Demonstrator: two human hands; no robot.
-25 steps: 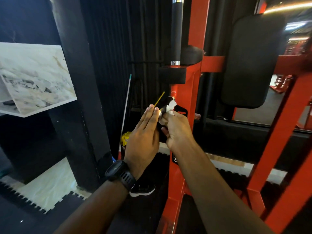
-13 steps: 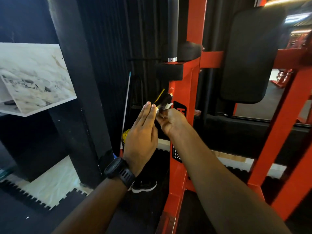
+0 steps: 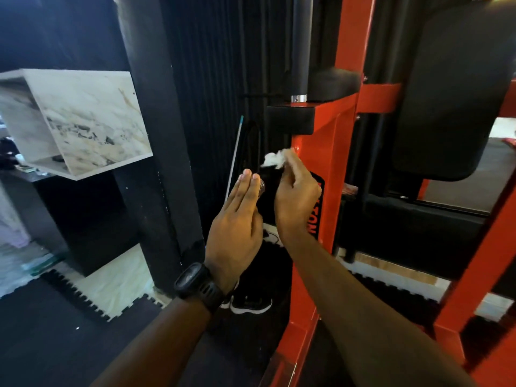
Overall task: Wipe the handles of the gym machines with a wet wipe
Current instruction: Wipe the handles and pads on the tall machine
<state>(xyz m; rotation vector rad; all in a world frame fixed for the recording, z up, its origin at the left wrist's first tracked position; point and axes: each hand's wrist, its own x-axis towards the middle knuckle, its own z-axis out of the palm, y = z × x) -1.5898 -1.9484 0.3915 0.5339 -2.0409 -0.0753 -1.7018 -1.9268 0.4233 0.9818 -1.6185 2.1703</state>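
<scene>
Right hand point(image 3: 296, 202) pinches a crumpled wet wipe point(image 3: 272, 162) just beside the red machine upright point(image 3: 332, 152). Left hand point(image 3: 237, 227) released, fingers straight, alongside.

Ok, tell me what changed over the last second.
The right hand, still pinching the wet wipe, drew back along the short handle, then rose so the wipe now sits above it beside the red frame. The left hand stayed open, straight fingers at the handle's tip.
</scene>
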